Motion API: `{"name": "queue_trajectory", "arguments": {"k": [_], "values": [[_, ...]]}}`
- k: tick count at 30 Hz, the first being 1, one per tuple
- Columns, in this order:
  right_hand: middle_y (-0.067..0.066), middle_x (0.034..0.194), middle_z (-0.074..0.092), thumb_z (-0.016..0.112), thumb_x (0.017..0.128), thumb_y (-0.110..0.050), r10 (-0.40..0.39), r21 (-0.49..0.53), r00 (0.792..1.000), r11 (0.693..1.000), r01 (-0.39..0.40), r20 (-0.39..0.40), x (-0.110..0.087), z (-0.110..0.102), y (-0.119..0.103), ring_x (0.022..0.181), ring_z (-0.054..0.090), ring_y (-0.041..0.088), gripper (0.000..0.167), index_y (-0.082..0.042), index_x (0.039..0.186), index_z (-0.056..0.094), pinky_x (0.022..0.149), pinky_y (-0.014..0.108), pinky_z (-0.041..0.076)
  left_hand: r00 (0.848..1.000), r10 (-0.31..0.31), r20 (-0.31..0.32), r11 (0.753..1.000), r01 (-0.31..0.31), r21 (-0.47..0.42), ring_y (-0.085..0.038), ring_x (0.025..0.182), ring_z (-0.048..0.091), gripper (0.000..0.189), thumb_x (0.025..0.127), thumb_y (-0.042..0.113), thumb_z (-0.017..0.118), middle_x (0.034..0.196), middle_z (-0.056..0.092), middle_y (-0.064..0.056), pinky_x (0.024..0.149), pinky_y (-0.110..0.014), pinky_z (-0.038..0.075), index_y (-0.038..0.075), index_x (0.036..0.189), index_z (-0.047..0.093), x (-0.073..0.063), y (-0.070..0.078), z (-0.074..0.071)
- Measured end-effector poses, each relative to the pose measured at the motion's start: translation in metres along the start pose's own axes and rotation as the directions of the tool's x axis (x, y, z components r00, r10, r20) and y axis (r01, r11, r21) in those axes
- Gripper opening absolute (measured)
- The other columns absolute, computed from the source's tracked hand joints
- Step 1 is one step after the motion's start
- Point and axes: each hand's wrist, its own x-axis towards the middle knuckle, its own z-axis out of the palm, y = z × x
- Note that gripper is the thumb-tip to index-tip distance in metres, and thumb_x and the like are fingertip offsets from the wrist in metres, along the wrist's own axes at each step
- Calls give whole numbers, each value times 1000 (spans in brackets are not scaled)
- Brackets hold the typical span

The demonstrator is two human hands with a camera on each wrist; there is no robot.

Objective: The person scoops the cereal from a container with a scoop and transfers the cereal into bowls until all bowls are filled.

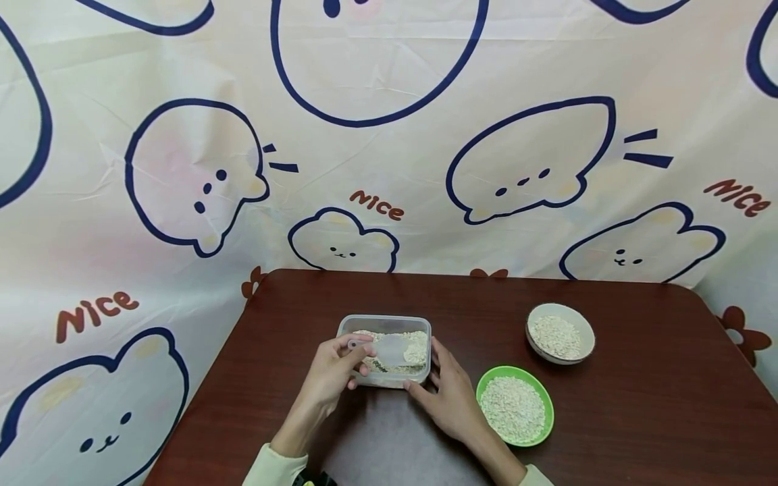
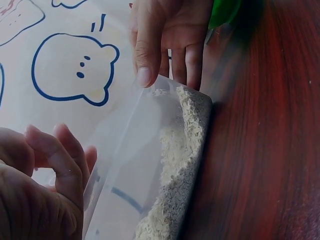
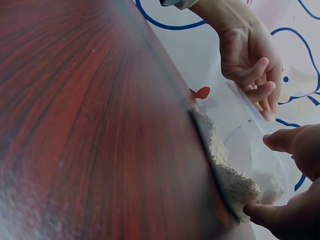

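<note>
A clear plastic food container [image 1: 384, 317], partly filled with pale flakes that look like oats [image 1: 416, 352], sits on the table. My left hand [image 1: 331, 374] is over its left side and pinches the handle of a translucent plastic scoop [image 1: 392, 351], whose blade lies over the flakes. At the other end, my right hand [image 1: 451, 398] grips the container, its thumb at the front corner and fingers along the right wall. The left wrist view shows the flakes heaped unevenly behind the container wall [image 2: 130, 150]. In the right wrist view the scoop is mostly hidden by the container.
A green bowl [image 1: 549, 405] of similar flakes stands just right of my right forearm. Farther back on the right is a white bowl [image 1: 586, 331] with more flakes. The brown wooden table [image 1: 656, 378] reaches back to a patterned cloth [image 1: 419, 169].
</note>
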Motion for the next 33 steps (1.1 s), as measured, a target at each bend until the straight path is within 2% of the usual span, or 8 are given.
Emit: {"name": "queue_trajectory", "arguments": {"k": [6, 15, 25, 33], "values": [[31, 164, 42, 88, 91, -21, 13, -9, 1000, 1000, -13, -5, -1, -2, -3, 149, 50, 44, 95, 6, 164, 32, 110, 42, 54, 999, 22, -38, 999, -23, -27, -7, 64, 59, 28, 103, 6, 65, 94, 74, -5, 46, -16, 38, -6, 128, 69, -3, -1, -6], [27, 168, 40, 87, 92, -24, 23, -17, 1000, 1000, -23, -9, -1, -7, -9, 153, 47, 41, 97, 3, 166, 30, 114, 45, 50, 998, -9, -68, 995, 3, -97, -6, 62, 58, 27, 105, 4, 60, 95, 74, -3, 46, -16, 37, -5, 129, 67, -4, 2, -21], [23, 170, 38, 86, 94, -22, 38, -9, 999, 999, -38, 2, 0, -18, -18, 156, 43, 38, 95, -1, 167, 29, 116, 43, 48, 995, 42, -88, 989, -54, -140, -5, 63, 56, 28, 106, 6, 62, 93, 75, 0, 46, -15, 36, -7, 131, 62, -9, 14, -36], [21, 169, 40, 86, 93, -20, 21, -10, 1000, 1000, -21, -16, -2, -30, -28, 155, 45, 39, 93, -3, 167, 32, 116, 40, 49, 995, 63, -78, 987, -73, -142, -6, 62, 56, 27, 107, 11, 63, 94, 77, 0, 46, -15, 37, -3, 130, 65, -9, 25, -36]]}}
